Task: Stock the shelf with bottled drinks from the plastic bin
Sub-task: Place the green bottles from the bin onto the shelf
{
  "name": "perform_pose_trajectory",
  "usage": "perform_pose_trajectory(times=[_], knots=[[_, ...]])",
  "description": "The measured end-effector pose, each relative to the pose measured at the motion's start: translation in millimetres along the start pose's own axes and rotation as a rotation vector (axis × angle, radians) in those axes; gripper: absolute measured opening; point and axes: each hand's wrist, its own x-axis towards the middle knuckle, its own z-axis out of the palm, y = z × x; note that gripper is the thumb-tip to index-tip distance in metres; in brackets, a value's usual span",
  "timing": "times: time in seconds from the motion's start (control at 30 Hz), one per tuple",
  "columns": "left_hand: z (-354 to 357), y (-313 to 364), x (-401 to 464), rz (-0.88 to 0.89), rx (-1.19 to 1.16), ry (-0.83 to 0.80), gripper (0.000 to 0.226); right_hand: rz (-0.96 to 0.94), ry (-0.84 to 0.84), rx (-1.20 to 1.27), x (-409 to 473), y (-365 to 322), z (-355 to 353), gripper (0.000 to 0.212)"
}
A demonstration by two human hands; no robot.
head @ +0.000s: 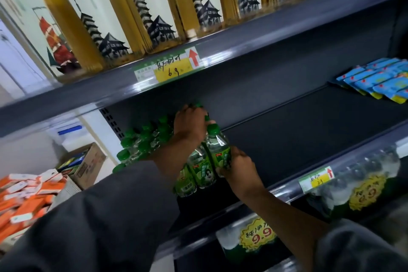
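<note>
Two hands work the shelf: right hand grips a bottle; left hand seemingly clutches caps, and crowded neighbours could topple.

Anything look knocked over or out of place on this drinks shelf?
Nothing clearly is. The green-capped bottles stand packed at the shelf's left end, and both hands, left hand and right hand, hold more bottles beside them.

Dim, shadowed shelf interior, glare on rail edges, motion blur & wide-angle tilt throughout
</note>
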Motion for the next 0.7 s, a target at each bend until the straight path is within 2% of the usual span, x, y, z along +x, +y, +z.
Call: perform_pose_trajectory(times=[0.1, 0.23, 0.37, 0.43, 0.7], knots=[[-8.5, -11.1, -0.2, -0.035, -0.178, -0.022, 0.047, -0.029, 0.025, -0.034, 4.2, 0.8, 6.0, 0.049], [-23.7, -11.6, -9.9, -0.022, -0.161, 0.021, 0.045, -0.015, 0.008, -0.039, 4.4, 3.2, 10.4, 0.072], [-18.9, -6.0, -28.4, 0.004, -0.182, 0.048, 0.039, 0.026, -0.089, -0.018, 7.0, 3.0, 8.2, 0.088], [-17.3, -4.6, -35.6, 0.033, -0.205, 0.093, 0.033, 0.028, -0.097, -0.011, 5.8, 4.9, 5.0, 0.088], [-23.1, 14.0, -69.6, 0.158, -0.12, 0.233, 0.043, 0.03, -0.04, -0.16, -28.5, 7.9, -50.1, 0.074]])
